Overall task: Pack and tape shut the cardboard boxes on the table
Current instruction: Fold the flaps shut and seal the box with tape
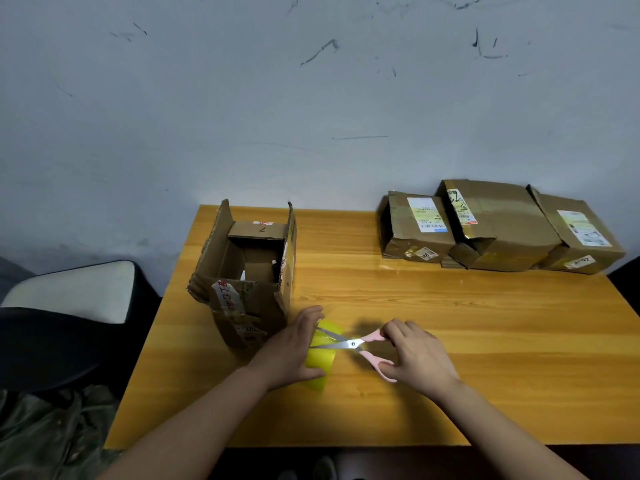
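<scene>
Left hand [294,348] fingers curled round the yellow tape roll [320,363], holding it just above the table [450,341]. Right hand [415,355] fingers hooked in the pink handles of the scissors [349,342], blades apart around a bit of tape pulled from the roll. Just beside the left hand, on the far side, an open box [249,271] standing on the table with flaps up and small things inside. Well apart, at the far right by the wall, three taped boxes [498,226] side by side.

Head view, down and forward over table [450,323], edges perhaps wide-angle-bent
</scene>
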{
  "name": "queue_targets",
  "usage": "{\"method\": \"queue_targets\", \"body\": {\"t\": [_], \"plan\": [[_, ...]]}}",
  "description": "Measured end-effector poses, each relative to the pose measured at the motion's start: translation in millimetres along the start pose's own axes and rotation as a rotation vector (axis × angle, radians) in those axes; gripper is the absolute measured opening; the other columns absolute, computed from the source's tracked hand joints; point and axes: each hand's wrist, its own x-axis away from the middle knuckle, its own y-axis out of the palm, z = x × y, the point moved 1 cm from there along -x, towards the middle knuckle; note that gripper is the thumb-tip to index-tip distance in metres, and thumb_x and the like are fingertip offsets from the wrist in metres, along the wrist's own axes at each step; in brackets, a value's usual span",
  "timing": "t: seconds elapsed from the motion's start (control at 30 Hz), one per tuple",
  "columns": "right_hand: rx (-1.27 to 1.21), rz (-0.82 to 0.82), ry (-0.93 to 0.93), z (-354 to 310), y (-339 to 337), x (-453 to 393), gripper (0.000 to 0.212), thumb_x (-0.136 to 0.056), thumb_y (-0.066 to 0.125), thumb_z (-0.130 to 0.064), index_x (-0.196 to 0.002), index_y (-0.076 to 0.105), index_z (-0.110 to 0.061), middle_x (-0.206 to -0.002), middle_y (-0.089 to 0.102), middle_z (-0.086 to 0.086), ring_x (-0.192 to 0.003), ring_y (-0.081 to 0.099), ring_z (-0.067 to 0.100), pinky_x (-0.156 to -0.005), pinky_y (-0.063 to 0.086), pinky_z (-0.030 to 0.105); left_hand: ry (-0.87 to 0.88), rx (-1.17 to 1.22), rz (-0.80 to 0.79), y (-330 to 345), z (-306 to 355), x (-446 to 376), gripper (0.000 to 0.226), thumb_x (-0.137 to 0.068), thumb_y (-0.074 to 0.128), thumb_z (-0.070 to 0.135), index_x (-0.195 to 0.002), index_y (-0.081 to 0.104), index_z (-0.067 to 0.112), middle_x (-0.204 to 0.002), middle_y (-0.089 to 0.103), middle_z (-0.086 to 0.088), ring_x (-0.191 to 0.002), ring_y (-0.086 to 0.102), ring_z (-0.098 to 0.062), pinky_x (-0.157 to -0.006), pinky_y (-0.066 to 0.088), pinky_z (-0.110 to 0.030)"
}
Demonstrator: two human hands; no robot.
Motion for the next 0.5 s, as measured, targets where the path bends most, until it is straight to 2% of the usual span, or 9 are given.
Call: {"method": "queue_targets", "body": {"t": [0.13, 0.2, 0.27, 0.37, 0.43, 0.5], "plan": [[0.039, 0.051, 0.002, -3, 1, -2, 0.038, -0.06, 0.047, -0.052, -0.086, 0.053, -0.025, -0.079, 0.054, -0.011, -0.065, 0.053, 0.015, -0.047, 0.04, 0.024, -0.004, 0.003, -0.012, 2, 0, -2, 0.1, -0.074, 0.076, 0.046, -0.146, 0.012, 0.016, -0.155, 0.007, 0.004, -0.142, 0.019, -0.01, -0.108, 0.03, -0.019], [0.059, 0.07, 0.008, -4, 3, 1, 0.04, -0.061, 0.047, -0.053, -0.089, 0.052, -0.025, -0.082, 0.055, -0.01, -0.067, 0.053, 0.016, -0.05, 0.043, 0.026, -0.002, -0.001, -0.009, 3, -2, -1, 0.102, -0.073, 0.076, 0.047, -0.146, 0.013, 0.014, -0.155, 0.009, 0.002, -0.142, 0.021, -0.012, -0.109, 0.03, -0.021], [0.086, 0.11, 0.022, -5, 3, 4, 0.043, -0.061, 0.056, -0.053, -0.093, 0.05, -0.024, -0.086, 0.056, -0.008, -0.07, 0.052, 0.018, -0.052, 0.045, 0.028, 0.015, -0.013, 0.0, 6, -4, 0, 0.106, -0.07, 0.078, 0.048, -0.146, 0.013, 0.013, -0.155, 0.009, 0.0, -0.142, 0.02, -0.013, -0.109, 0.028, -0.02], [0.086, 0.139, 0.047, -7, 1, 5, 0.056, -0.052, 0.078, -0.047, -0.093, 0.048, -0.023, -0.087, 0.058, -0.005, -0.069, 0.052, 0.021, -0.053, 0.045, 0.031, 0.022, -0.036, 0.032, 11, -7, 1, 0.111, -0.068, 0.076, 0.053, -0.141, -0.002, 0.022, -0.156, 0.005, 0.001, -0.143, 0.017, -0.013, -0.111, 0.028, -0.021], [0.05, 0.122, 0.102, -4, 3, 8, 0.058, -0.048, 0.082, -0.043, -0.092, 0.05, -0.022, -0.086, 0.058, -0.005, -0.068, 0.054, 0.02, -0.053, 0.045, 0.03, 0.037, -0.027, 0.082, 14, -7, 0, 0.108, -0.067, 0.076, 0.053, -0.137, -0.004, 0.032, -0.156, 0.006, 0.002, -0.143, 0.017, -0.013, -0.11, 0.027, -0.019], [-0.029, 0.095, 0.22, 3, 9, 17, 0.055, -0.051, 0.083, -0.04, -0.093, 0.054, -0.02, -0.087, 0.058, -0.005, -0.072, 0.057, 0.022, -0.055, 0.047, 0.032, 0.047, -0.027, 0.116, 15, -6, 0, 0.108, -0.066, 0.076, 0.054, -0.137, -0.002, 0.033, -0.155, 0.009, 0.001, -0.143, 0.019, -0.013, -0.109, 0.023, -0.017]]}}
